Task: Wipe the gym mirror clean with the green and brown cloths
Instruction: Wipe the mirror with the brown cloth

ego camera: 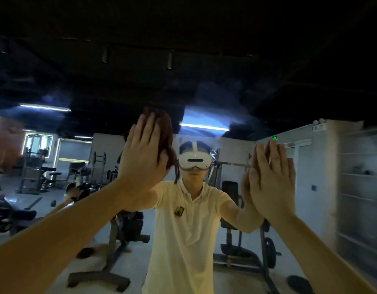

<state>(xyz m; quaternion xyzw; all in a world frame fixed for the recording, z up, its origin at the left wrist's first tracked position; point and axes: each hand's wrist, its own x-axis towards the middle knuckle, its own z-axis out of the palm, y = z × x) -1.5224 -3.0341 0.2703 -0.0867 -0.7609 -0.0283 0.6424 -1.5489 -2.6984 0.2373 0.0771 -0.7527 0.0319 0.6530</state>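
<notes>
Item: brown cloth, left of centre, pinned to the mirror under your left hand, fingers straight rather than curled round it. Your right hand, right of centre, lies released, palm flat on the glass, and no green cloth is in view. Handling: put the whole palm behind the cloth, press evenly, overlap your passes, and take the bare palm off the glass so it leaves no prints. Markings: none legible; the green sign at upper right and the badge are too small to read.
</notes>
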